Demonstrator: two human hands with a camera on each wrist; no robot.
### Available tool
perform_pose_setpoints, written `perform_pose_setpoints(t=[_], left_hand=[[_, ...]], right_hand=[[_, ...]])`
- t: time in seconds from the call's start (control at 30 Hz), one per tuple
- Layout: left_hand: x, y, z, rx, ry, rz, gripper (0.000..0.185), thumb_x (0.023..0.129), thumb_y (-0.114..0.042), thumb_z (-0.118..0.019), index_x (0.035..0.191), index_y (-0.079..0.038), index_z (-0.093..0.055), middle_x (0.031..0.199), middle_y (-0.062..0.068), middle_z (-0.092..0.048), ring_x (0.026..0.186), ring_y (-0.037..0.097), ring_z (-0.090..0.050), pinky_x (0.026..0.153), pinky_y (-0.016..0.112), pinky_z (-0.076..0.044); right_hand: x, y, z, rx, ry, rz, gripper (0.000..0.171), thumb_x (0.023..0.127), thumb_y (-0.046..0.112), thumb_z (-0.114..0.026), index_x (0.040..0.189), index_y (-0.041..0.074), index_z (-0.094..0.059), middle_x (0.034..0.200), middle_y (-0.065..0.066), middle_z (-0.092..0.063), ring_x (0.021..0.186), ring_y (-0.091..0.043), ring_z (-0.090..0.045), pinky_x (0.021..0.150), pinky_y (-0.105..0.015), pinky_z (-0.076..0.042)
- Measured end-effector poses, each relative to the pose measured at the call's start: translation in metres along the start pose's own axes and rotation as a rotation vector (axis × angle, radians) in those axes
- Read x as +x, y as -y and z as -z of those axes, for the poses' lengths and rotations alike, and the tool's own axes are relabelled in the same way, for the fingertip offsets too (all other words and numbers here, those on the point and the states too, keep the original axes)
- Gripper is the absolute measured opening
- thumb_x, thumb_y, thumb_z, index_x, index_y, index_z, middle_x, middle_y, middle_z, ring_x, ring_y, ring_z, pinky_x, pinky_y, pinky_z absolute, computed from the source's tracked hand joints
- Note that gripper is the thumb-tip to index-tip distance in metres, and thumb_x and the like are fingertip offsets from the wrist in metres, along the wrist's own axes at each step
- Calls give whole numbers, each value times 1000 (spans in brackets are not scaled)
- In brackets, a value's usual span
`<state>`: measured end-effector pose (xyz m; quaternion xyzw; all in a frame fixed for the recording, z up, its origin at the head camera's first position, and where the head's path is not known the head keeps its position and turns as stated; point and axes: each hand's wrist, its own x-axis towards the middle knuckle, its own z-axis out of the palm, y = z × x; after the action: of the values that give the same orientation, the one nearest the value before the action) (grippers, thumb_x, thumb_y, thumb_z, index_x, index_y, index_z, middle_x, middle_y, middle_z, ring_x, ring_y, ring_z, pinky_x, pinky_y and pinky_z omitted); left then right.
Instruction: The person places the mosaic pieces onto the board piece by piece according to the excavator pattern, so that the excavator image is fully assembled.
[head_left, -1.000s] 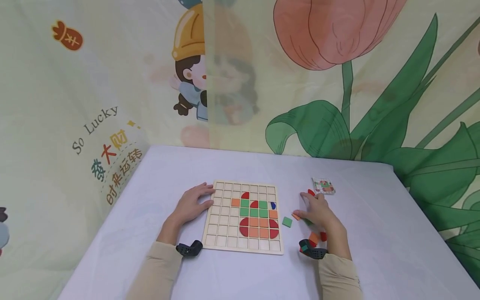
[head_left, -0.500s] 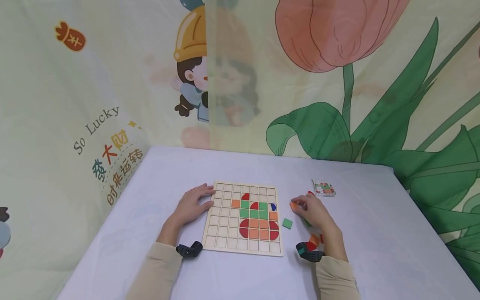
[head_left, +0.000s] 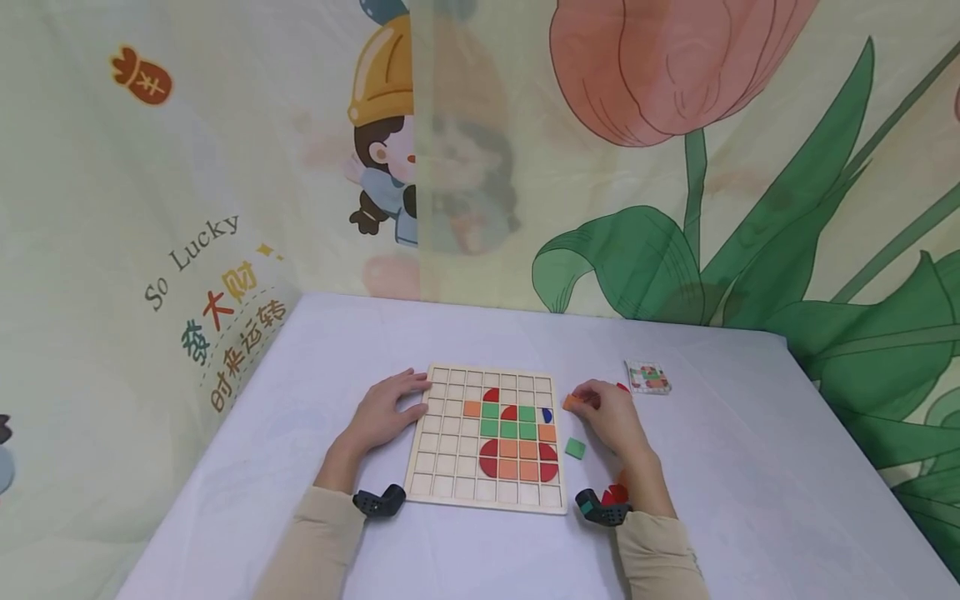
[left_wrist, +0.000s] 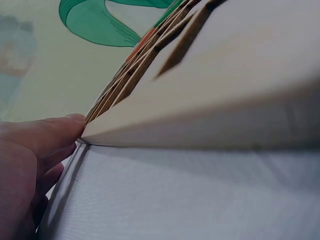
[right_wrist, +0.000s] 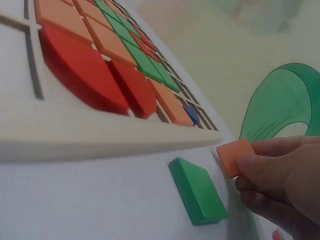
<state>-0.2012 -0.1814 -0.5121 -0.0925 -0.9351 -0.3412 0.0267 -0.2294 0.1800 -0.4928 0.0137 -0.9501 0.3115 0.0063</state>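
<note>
Two hands on my feed: left hand (head_left: 382, 412) lies flat against the board (head_left: 442, 467), fingers relaxed, while right hand (head_left: 611, 419) pinches an orange tile (head_left: 573, 402) just off the board's right edge. Looks like it could snag the raised rim and drop. Only the right wrist view shows the green tile (right_wrist: 197, 190) directly beneath.

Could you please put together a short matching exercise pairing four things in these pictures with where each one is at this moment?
Things:
1. orange square tile
2. green square tile
3. small blue piece
4. left hand

Places:
A. lying loose on the table beside the board
B. resting at the left edge of the wooden grid board
C. pinched in the right hand
D. set in a cell of the board

Pairs: 1-C, 2-A, 3-D, 4-B
</note>
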Motion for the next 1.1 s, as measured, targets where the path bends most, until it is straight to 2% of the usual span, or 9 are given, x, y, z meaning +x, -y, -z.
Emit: perform_pose_setpoints(t=[0.27,0.5,0.7,0.87,1.1], left_hand=[[0,1,0,-4,-4,-6,42,90,-30,-64,129,-16,-59,143,0,-50,141,26,-34,116,54,-23],[0,-1,0,-3,9,-6,43,90,-32,-64,130,-16,-59,143,0,-50,141,25,-33,117,53,-23],[0,0,1,-9,6,-9,43,90,-31,-64,129,-16,-59,143,0,-50,141,26,-33,116,54,-23],[0,0,0,-17,10,0,43,90,-32,-64,129,-16,-59,144,0,-50,142,25,-33,117,53,-22],[-1,-1,-1,-9,9,6,42,90,-31,-64,130,-16,-59,144,0,-49,142,26,-33,117,53,-22]], right_hand=[[4,29,-13,99,-41,2,21,90,22,-66,110,15,-68,107,-6,-67,94,-21,-60,85,-35,-57],[2,53,-34,108,-38,91,19,90,19,-66,108,16,-71,105,-3,-68,92,-18,-62,82,-32,-58],[1,60,-49,119,-24,135,19,89,18,-67,107,17,-72,103,-1,-68,92,-17,-61,82,-31,-58],[-1,61,-54,115,-41,191,18,88,17,-68,105,17,-73,101,0,-70,91,-16,-62,82,-32,-58],[-1,63,-57,85,-58,218,17,87,16,-69,103,16,-74,101,-1,-71,94,-17,-64,85,-33,-57]])
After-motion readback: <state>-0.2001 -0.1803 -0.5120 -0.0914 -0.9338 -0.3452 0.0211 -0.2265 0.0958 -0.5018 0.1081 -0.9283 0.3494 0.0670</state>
